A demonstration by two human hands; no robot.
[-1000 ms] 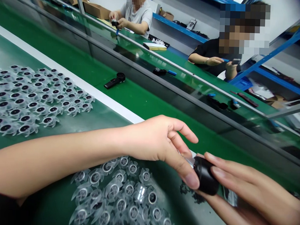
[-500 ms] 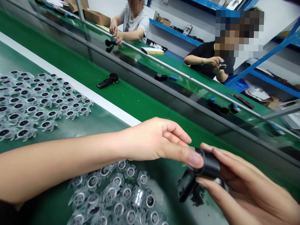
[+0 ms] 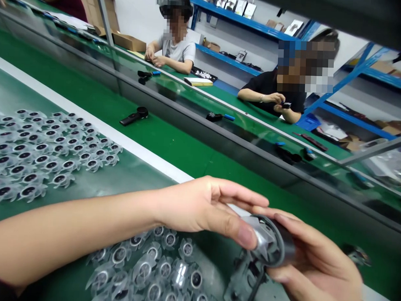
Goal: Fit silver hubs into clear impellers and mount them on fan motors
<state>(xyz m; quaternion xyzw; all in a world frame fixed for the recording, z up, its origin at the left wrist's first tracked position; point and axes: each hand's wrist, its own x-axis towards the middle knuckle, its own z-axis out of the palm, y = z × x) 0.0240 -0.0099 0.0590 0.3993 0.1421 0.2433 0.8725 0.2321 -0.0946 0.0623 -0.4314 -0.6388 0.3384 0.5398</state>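
My right hand [image 3: 325,256] grips a black round fan housing [image 3: 286,248], fingers over its top and thumb underneath. The open ring of the housing faces left. At its mouth sits a clear plastic fan blade [image 3: 263,240], partly inside the ring. My left hand [image 3: 201,207] has its thumb pressed on that blade, with the other fingers reaching behind, partly hidden. Below the housing, dark parts [image 3: 245,279] are blurred, and I cannot tell whether they are attached. Many loose clear fan blades [image 3: 155,272] lie on the green worktop under my left forearm.
Rows of more fan blades [image 3: 42,158] lie at the left. A black handheld fan body [image 3: 135,116] rests on the green belt [image 3: 174,141]. Beyond the grey rail [image 3: 189,108], two co-workers sit handling small parts. Another dark part [image 3: 358,255] lies right of my hand.
The black housing has turned so its open ring shows, and the clear blade is now visible at its mouth. Both hands appear slightly lower in view. The far co-worker's hands have left the dark part.
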